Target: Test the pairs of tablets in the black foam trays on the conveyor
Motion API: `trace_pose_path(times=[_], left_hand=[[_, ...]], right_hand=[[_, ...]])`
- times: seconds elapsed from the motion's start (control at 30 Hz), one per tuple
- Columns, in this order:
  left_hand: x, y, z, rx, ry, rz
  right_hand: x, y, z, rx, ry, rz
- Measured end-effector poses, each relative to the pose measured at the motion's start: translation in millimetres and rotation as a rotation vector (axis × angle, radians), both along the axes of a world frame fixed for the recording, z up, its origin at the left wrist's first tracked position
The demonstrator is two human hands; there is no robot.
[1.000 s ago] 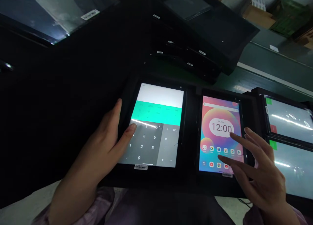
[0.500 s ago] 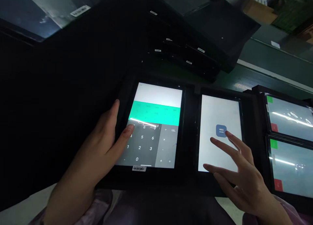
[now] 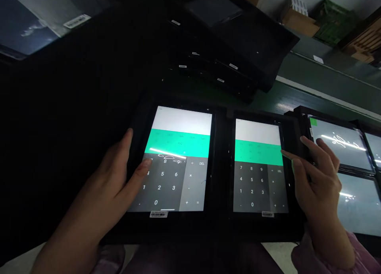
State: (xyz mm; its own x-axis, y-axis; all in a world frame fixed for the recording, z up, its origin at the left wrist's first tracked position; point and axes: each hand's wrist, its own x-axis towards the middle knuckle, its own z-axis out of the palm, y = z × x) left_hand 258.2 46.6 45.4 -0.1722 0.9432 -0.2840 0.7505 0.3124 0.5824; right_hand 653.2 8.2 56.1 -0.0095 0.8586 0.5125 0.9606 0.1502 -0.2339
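Two tablets stand side by side in a dark black surround, both lit with a calculator with a green band. My left hand (image 3: pixel 108 186) lies at the left edge of the left tablet (image 3: pixel 169 182), its thumb over the number keys and its fingers stretched along the dark border. My right hand (image 3: pixel 320 180) is at the right edge of the right tablet (image 3: pixel 257 186), fingers spread, one fingertip at the side of the green band. Neither hand grips anything that I can see. A small barcode label sits under each screen.
Lit screens (image 3: pixel 336 143) stand at the right beyond my right hand. A stack of dark panels (image 3: pixel 235 39) with white labels lies behind the tablets. Another glossy screen (image 3: pixel 24 27) is at the upper left. A cardboard box (image 3: pixel 300 24) and a green crate (image 3: pixel 333 22) are at the back right.
The right tablet's screen has gone from a white page with a blue equals icon to a calculator. My right hand has moved off its screen to the right edge; my left hand stays on the left tablet.
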Motion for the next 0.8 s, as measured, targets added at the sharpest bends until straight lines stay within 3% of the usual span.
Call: trace_pose_path(times=[0.17, 0.4, 0.57, 0.73, 0.8], left_hand=[[1.8, 2.0, 5.2, -0.029, 0.041, 0.009], [2.8, -1.0, 6.1, -0.058, 0.027, 0.066], [5.0, 0.5, 8.6, -0.062, 0.017, 0.032], [4.7, 2.7, 8.0, -0.052, 0.032, 0.034], [2.5, 2.4, 6.5, -0.043, 0.025, 0.03]], right_hand=[[-2.5, -1.4, -3.4, -0.096, -0.061, 0.106], [4.5, -3.3, -2.7, -0.037, -0.023, -0.056], [0.7, -2.8, -5.5, -0.075, -0.015, 0.059], [2.8, -5.4, -4.0, -0.022, -0.031, -0.021], [-0.1, -6.8, -0.3, -0.008, -0.043, 0.01]])
